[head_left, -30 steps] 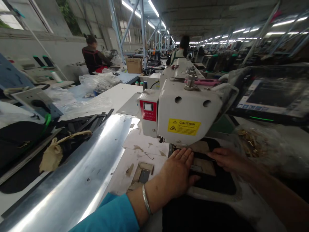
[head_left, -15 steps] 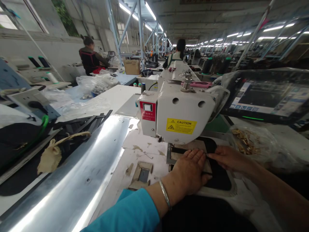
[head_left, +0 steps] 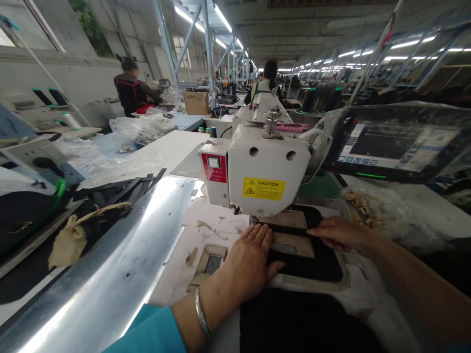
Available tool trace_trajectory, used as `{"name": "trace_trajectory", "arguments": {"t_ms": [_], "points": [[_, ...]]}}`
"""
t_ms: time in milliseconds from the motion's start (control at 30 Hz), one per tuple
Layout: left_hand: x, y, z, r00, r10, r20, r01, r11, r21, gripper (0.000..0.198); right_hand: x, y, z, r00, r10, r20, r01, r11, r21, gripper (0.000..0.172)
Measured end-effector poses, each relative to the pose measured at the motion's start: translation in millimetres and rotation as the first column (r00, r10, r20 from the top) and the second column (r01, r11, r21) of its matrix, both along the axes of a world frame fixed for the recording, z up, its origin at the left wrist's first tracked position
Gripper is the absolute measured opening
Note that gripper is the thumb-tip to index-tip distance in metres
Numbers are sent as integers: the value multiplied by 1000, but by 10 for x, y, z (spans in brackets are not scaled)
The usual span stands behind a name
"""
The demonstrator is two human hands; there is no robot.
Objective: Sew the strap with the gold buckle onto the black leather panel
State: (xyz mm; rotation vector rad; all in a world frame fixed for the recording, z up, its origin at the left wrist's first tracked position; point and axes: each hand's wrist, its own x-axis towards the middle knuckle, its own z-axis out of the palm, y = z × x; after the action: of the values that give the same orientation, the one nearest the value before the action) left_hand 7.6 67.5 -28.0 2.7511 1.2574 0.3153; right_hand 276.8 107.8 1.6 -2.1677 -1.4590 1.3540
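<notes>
Plastic bag, clear and crumpled, to the right of the machine, with gold metal bits inside, mostly at the end nearer the machine. Behind the machine on its left, on a blue table, more clear plastic in a loose heap, contents too blurred to name. On that side too, farther back, a cardboard box, inside hidden. Right of the machine, a screen wrapped in clear film. Just in front of the machine, left hand open, palm down, fingers straight and close together, thumb out to the side, resting on the left part of a black panel. Right hand to the right of the machine, thumb and fingers bent close together, tips at the panel's right part; cannot tell whether pinching cloth or something small. Panel flat, partly under the left hand and stretching right to the other hand's fingertips, with tan plates on top and a metal strip on the nearer plate.
</notes>
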Motion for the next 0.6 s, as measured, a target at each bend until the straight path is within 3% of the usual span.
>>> {"name": "trace_trajectory", "arguments": {"t_ms": [367, 600], "points": [[34, -22, -49, 1000, 10, -10, -9, 1000, 24, 73, -200, -13, -52, 995, -48, 82, 43, 997, 61, 35], [24, -9, -34, 1000, -6, -20, 7, 998, 60, 70, -254, 16, 98, 993, -101, 62, 86, 973, 215, 31]]}}
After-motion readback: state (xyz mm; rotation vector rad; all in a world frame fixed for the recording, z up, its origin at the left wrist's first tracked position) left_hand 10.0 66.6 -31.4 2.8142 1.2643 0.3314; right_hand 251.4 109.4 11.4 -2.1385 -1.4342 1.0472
